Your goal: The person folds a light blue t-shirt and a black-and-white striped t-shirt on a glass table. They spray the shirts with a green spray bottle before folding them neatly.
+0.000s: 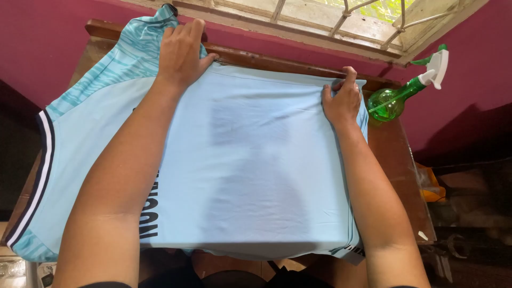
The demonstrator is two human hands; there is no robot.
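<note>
Folding step: left hand [181, 50] pressed flat, right hand [341, 98] pinching the shirt [250, 160] top edge, upper frame; next needs smoothing

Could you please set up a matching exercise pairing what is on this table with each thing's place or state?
1. left hand
2. right hand
3. spray bottle
4. light blue shirt

a. spread over the wooden table
b. pinching the shirt's far right edge
c. lying at the table's far right corner
d. pressed flat on the shirt's far left

Pairs: 1-d, 2-b, 3-c, 4-a
</note>
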